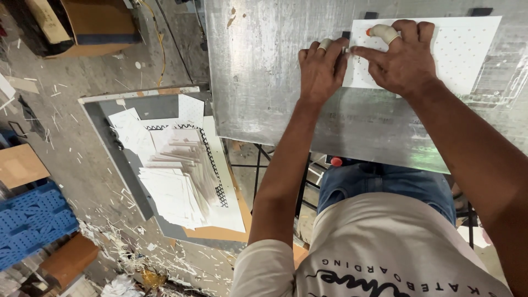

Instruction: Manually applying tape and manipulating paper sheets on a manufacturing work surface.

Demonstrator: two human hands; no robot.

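So the white sheet (440,49) is a flat rectangle of card or paper with a regular grid of tiny dots or holes across it, lying on the far right part of the scuffed metal worktop (258,82), up against a couple of small dark stops (481,11) at the back edge. Looks clean and uncreased from here.

Both hands are flat on it, not gripping anything. The right hand (404,60) is spread over the sheet's left half, fingers splayed and pressing down, one fingertip wrapped in a pale guard with an orange tip. The left hand (320,69) sits at the sheet's left edge with fingers close together, also wearing a pale finger guard, and the two hands touch at the fingertips.

What I'd worry about: the metal looks slick, so if the pressure is uneven the sheet could skate off the stops and end up crooked. Pushing hard at the edge could also buckle or dog-ear that left side.

Further out, a stack of similar white sheets (173,190) is fanned on a grey board (104,118) lower left, with paper scraps (126,231) all over the floor, a blue plastic crate (30,223) and a cardboard box (96,25).
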